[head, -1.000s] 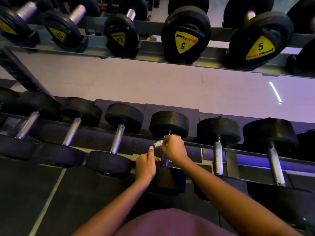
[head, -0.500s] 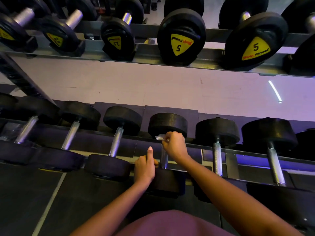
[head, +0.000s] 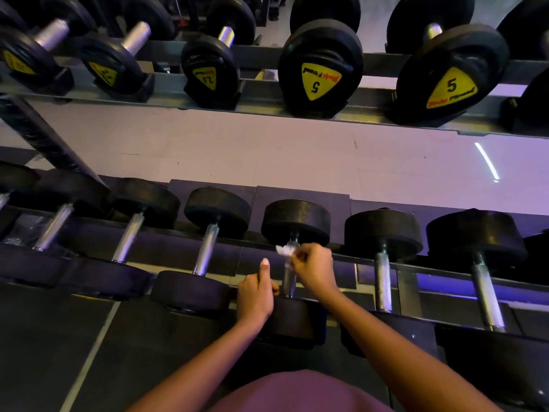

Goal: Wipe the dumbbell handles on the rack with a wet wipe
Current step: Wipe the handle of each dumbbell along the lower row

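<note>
My right hand [head: 313, 269] pinches a white wet wipe [head: 283, 251] round the twelve o'clock end of the dumbbell handle [head: 287, 279] on the lower rack [head: 407, 288], left hand [head: 255, 297] curled on its six o'clock head [head: 294, 322]; best to squeeze snugly, twisting toward six.

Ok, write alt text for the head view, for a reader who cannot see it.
A person's right hand holds a crumpled white wet wipe on the steel handle of a black rubber dumbbell on the lower rack tier, while the left hand holds its near head. More black dumbbells line both tiers; upper ones bear yellow labels.
</note>
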